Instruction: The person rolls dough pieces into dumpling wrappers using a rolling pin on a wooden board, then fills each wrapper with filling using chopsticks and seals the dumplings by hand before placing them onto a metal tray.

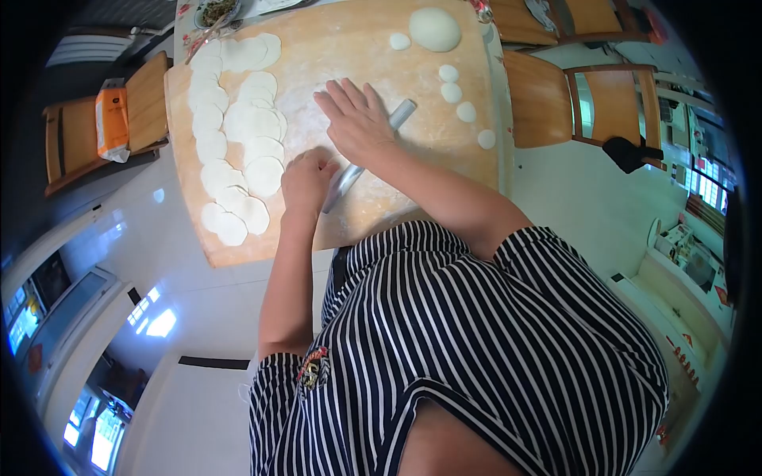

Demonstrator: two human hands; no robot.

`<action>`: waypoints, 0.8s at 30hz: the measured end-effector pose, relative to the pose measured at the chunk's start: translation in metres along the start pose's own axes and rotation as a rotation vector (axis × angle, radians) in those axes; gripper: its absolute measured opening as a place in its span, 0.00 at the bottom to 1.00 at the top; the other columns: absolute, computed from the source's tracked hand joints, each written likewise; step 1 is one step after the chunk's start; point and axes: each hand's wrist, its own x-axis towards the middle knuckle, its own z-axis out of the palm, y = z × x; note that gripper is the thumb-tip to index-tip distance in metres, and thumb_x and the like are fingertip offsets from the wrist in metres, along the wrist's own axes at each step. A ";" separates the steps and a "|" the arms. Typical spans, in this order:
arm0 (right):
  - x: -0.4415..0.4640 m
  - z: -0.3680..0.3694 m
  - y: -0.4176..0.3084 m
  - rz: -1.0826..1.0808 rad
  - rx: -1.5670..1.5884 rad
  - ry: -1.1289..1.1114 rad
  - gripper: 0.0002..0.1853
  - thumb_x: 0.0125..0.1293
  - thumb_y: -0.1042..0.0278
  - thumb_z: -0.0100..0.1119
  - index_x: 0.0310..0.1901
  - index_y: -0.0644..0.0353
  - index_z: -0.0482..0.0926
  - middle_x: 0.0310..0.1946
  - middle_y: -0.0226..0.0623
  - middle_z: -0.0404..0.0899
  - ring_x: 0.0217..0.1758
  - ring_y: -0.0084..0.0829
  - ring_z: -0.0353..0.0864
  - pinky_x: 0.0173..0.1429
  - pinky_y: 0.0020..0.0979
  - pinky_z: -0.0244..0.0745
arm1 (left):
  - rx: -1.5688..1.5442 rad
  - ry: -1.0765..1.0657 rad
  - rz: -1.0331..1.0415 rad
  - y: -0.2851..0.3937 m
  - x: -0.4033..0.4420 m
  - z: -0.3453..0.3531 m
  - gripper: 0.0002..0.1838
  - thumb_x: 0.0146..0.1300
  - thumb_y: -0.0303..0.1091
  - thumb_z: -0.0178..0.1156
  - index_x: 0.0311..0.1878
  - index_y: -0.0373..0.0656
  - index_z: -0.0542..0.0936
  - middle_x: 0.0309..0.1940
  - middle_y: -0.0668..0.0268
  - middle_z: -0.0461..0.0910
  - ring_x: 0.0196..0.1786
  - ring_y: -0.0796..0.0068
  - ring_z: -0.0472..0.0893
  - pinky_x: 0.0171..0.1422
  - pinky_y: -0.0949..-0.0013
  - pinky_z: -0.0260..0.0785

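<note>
A silver rolling pin (401,115) lies diagonally on the floured wooden board (317,47). My right hand (357,123) is laid across the pin's middle, fingers stretched and apart. Left of the pin's lower part is my left hand (308,181), its fingers curled together; whatever they hold, if anything, is hidden. Thin round dough sheets (263,176) overlap in rows along the board's left side. At the upper right rests a large dough ball (434,30), with a small flattened piece (399,41) beside it and several small dough pieces (466,112) below it.
A bowl of dark green food (216,11) stands at the upper left, with chopsticks near it. Wooden chairs flank the table; the left one (147,103) bears an orange package (113,119). A dark cloth (627,155) hangs by the right chair (540,99).
</note>
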 end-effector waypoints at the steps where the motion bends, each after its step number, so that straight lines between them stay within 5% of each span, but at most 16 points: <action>1: -0.003 -0.003 0.000 -0.004 0.002 0.000 0.26 0.62 0.68 0.53 0.64 0.55 0.75 0.68 0.38 0.71 0.77 0.41 0.60 0.77 0.51 0.52 | 0.000 0.003 -0.003 -0.004 -0.002 0.002 0.11 0.62 0.37 0.65 0.39 0.38 0.83 0.35 0.54 0.86 0.38 0.50 0.84 0.45 0.54 0.75; 4: -0.039 -0.022 0.014 -0.091 0.017 -0.044 0.26 0.62 0.68 0.54 0.64 0.55 0.75 0.68 0.38 0.71 0.76 0.41 0.61 0.77 0.51 0.53 | -0.030 0.094 0.101 -0.015 -0.008 0.005 0.11 0.62 0.37 0.65 0.38 0.38 0.82 0.32 0.55 0.85 0.38 0.52 0.84 0.45 0.55 0.75; 6: -0.077 -0.033 0.027 -0.132 -0.111 -0.127 0.27 0.61 0.68 0.55 0.65 0.55 0.75 0.68 0.39 0.71 0.75 0.42 0.63 0.76 0.51 0.55 | -0.155 0.063 -0.209 -0.019 -0.022 0.007 0.11 0.62 0.36 0.65 0.40 0.38 0.82 0.33 0.54 0.85 0.37 0.54 0.84 0.45 0.57 0.75; 7: -0.082 -0.035 0.029 -0.131 -0.115 -0.130 0.27 0.61 0.68 0.55 0.65 0.55 0.75 0.68 0.39 0.71 0.75 0.42 0.63 0.76 0.51 0.55 | -0.159 0.061 -0.208 -0.025 -0.026 0.007 0.11 0.62 0.36 0.65 0.40 0.38 0.82 0.33 0.54 0.85 0.37 0.54 0.84 0.45 0.57 0.75; 9: -0.086 -0.041 0.030 -0.118 -0.137 -0.175 0.28 0.60 0.68 0.55 0.66 0.55 0.75 0.68 0.40 0.72 0.73 0.44 0.65 0.75 0.51 0.56 | -0.679 -0.315 -0.377 -0.044 -0.033 0.010 0.13 0.62 0.38 0.66 0.42 0.38 0.83 0.34 0.53 0.86 0.37 0.55 0.84 0.45 0.59 0.75; 15: -0.004 0.001 -0.007 -0.064 -0.056 -0.013 0.28 0.63 0.68 0.54 0.67 0.53 0.74 0.70 0.40 0.69 0.74 0.44 0.63 0.77 0.51 0.53 | -0.214 -0.192 -0.298 -0.004 -0.016 -0.010 0.14 0.62 0.44 0.66 0.39 0.42 0.85 0.36 0.55 0.86 0.39 0.53 0.84 0.47 0.57 0.74; 17: -0.010 0.002 -0.008 -0.053 -0.041 -0.041 0.28 0.64 0.67 0.54 0.68 0.52 0.74 0.71 0.38 0.67 0.75 0.43 0.62 0.78 0.51 0.51 | 0.031 -0.035 -0.016 -0.017 -0.013 0.004 0.12 0.61 0.42 0.67 0.38 0.43 0.84 0.36 0.55 0.85 0.42 0.51 0.83 0.49 0.55 0.73; 22: -0.089 -0.035 0.021 -0.146 -0.075 -0.184 0.29 0.62 0.69 0.55 0.67 0.55 0.74 0.70 0.40 0.72 0.77 0.44 0.64 0.79 0.53 0.52 | -0.096 0.072 -0.152 -0.043 -0.042 0.016 0.13 0.61 0.40 0.67 0.40 0.40 0.83 0.37 0.55 0.85 0.42 0.53 0.84 0.49 0.57 0.74; 24: -0.088 -0.038 0.021 -0.147 -0.100 -0.186 0.29 0.61 0.69 0.56 0.66 0.56 0.75 0.69 0.40 0.73 0.76 0.45 0.65 0.78 0.53 0.53 | -0.791 -0.103 -0.411 -0.053 -0.053 0.017 0.14 0.63 0.41 0.67 0.40 0.38 0.84 0.38 0.54 0.86 0.39 0.57 0.85 0.47 0.61 0.75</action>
